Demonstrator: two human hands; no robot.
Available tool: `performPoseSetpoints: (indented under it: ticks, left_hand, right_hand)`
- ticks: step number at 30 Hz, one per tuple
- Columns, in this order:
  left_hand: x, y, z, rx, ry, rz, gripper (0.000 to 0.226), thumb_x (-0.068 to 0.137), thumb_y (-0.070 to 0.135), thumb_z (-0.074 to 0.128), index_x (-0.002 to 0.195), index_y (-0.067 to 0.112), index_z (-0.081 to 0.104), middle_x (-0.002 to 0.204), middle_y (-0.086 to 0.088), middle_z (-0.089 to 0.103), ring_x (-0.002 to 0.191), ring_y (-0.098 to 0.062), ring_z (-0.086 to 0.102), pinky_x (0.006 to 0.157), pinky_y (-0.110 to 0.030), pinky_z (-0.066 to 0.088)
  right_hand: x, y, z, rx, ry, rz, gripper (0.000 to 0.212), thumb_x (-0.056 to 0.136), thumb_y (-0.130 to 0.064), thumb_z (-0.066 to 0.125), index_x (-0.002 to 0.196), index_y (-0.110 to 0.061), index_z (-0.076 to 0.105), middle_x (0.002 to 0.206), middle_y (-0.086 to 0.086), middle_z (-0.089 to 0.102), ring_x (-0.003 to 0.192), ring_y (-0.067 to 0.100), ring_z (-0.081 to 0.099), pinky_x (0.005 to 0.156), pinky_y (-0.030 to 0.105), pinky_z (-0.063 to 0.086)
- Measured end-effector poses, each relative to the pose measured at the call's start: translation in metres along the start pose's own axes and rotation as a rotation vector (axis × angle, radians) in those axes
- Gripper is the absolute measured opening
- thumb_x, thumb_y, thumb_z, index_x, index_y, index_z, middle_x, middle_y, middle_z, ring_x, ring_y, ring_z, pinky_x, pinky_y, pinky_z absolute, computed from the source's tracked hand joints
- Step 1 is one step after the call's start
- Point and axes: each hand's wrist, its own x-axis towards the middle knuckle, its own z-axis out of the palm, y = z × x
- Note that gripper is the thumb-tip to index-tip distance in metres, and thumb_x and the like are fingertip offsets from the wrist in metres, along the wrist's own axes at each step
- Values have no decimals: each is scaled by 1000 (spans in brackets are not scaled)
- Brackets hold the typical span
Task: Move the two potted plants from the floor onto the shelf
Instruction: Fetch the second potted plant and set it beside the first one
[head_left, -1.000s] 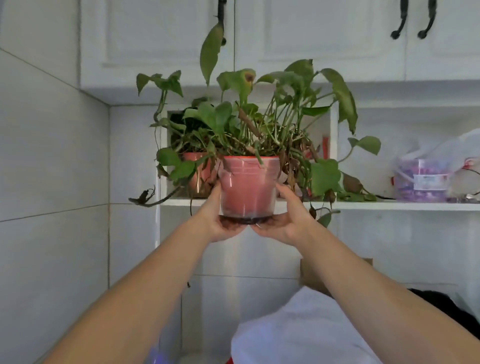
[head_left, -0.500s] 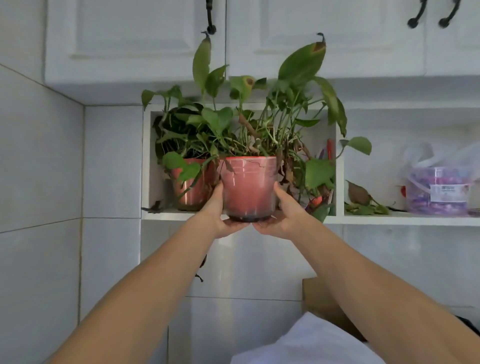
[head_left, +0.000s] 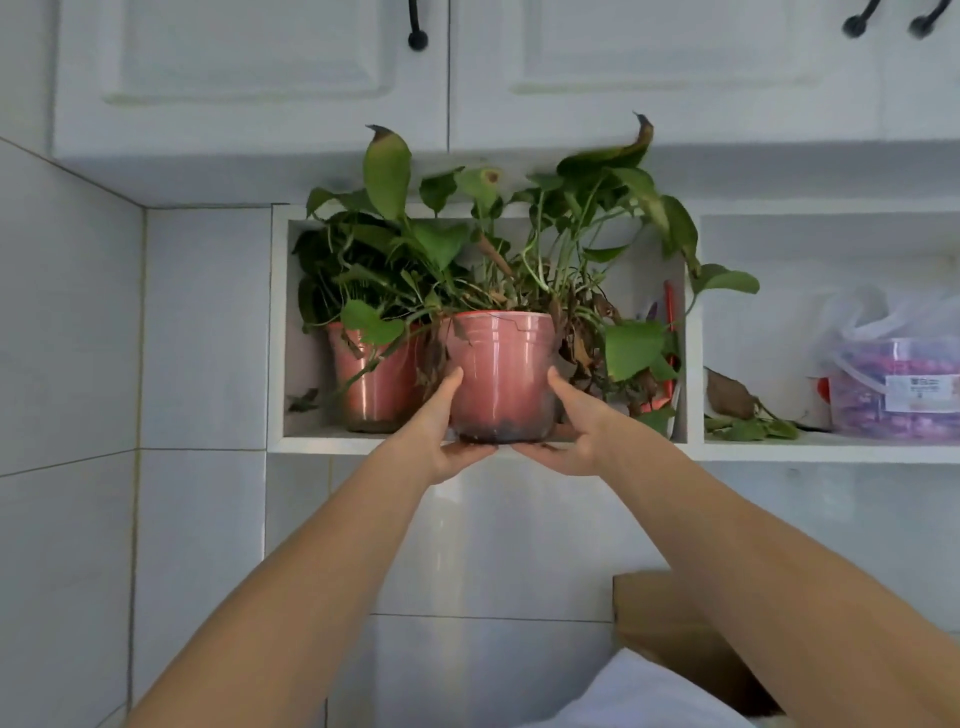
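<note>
A pink plastic pot with a leafy green plant (head_left: 501, 374) is held upright at the front lip of the white shelf (head_left: 363, 446), its base level with the shelf edge. My left hand (head_left: 447, 431) cups its lower left side and my right hand (head_left: 571, 431) cups its lower right, palms partly beneath it. A second pink potted plant (head_left: 371, 379) stands inside the same shelf cubby, to the left and behind. Their leaves overlap and press against the cubby's top.
White cabinet doors with black handles (head_left: 417, 36) hang right above the cubby. A divider (head_left: 693, 332) closes the cubby's right side; beyond it stand a bagged plastic tub (head_left: 893, 384) and fallen leaves. Red items lean inside the cubby at right. A brown box (head_left: 675, 634) sits below.
Both hands carried the pot forward and up to the shelf edge; its base now meets the lip, and the tall leaves bend against the cubby top.
</note>
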Motion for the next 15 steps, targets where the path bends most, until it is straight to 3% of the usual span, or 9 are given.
performPoseSetpoints:
  ticks: [3,7,10,13,15]
  left_hand:
    - [5,-1,2,75,0,17,71,85,48,66,142,14,44,142,-13,52,127,-34,53,98,-47,51]
    - [16,-2,2,202,101,64,80,73,63,69,137,19,50,132,-7,61,109,-29,65,64,-36,61]
    - [17,-2,0,255,195,123,82,72,64,70,134,15,50,126,-8,64,101,-26,67,52,-28,54]
    - [25,-4,-4,227,244,177,83,68,60,75,131,11,51,125,-8,64,106,-27,64,59,-29,54]
    - [31,-7,-5,174,248,223,59,71,50,78,112,12,61,121,-8,66,107,-28,65,81,-36,58]
  right_hand:
    - [10,0,-3,-102,61,15,72,78,-54,69,130,-9,50,124,11,59,111,29,58,86,44,58]
    - [18,1,-1,-213,150,-9,73,76,-61,66,128,-13,53,114,5,62,100,22,61,74,38,59]
    - [19,4,1,-230,178,-78,70,81,-60,61,133,-15,50,123,7,60,108,23,61,86,37,56]
    - [25,10,0,-277,248,-269,45,86,-47,63,115,-14,58,129,10,60,111,27,60,95,38,52]
    - [25,15,-2,-289,250,-415,22,88,-30,65,103,-14,62,127,12,61,112,27,59,100,39,50]
